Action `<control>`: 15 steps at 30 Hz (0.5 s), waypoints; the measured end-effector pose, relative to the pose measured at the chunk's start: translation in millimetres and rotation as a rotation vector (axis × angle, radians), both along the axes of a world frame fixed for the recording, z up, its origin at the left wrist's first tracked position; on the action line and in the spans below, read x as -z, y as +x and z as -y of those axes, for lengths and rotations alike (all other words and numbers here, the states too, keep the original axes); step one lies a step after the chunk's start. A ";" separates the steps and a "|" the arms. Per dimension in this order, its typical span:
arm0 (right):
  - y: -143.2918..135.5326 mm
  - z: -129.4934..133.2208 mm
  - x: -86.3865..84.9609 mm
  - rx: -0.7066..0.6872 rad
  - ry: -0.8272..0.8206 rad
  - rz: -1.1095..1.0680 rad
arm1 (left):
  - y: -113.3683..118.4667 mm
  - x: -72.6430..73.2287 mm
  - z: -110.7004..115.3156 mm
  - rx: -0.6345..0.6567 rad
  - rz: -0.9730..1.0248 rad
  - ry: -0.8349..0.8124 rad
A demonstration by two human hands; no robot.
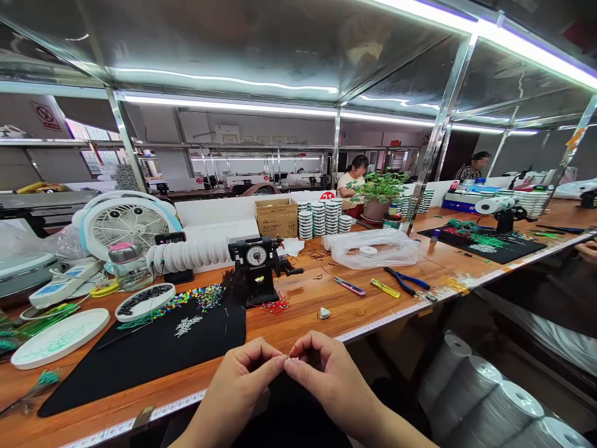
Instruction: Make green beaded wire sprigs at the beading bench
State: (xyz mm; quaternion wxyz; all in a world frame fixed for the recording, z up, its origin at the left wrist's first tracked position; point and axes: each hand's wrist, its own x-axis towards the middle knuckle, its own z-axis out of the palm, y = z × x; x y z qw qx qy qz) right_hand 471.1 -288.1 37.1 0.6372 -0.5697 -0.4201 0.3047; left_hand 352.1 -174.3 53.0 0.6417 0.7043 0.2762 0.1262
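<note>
My left hand (246, 381) and my right hand (326, 372) meet at the front edge of the table, thumbs and forefingers pinched together. Between the fingertips is something tiny and whitish, mostly covered, too small to name. Left of the hands lies a black mat (172, 354) with a pile of small silvery pieces (187, 325) and loose multicoloured beads (205, 298). A black hand-cranked winder (256, 274) with a round dial stands beyond the hands, carrying a row of white discs (191, 254). A small white piece (324, 313) lies on the wood nearby.
Pink-handled snips (349, 286), a yellow-handled tool (385, 288) and blue-handled pliers (407, 281) lie at right. White trays (60, 339), a fan (128, 224) and a jar (130, 266) occupy the left. A measuring tape (373, 325) runs along the table edge. Large spools (480, 379) stand below right.
</note>
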 end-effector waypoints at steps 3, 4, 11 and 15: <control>2.0 -4.0 6.4 -0.069 -0.001 -0.209 | -0.8 2.9 -1.3 0.030 -0.052 0.110; 2.0 -5.4 8.4 -0.105 -0.011 -0.309 | -1.0 4.0 -1.9 0.043 -0.068 0.150; -8.2 -10.6 14.3 -0.217 -0.045 -0.459 | -14.4 1.8 0.9 0.090 -0.023 0.531; -16.1 -16.7 27.1 -0.287 0.004 -0.225 | -36.8 0.5 5.9 0.106 -0.019 0.823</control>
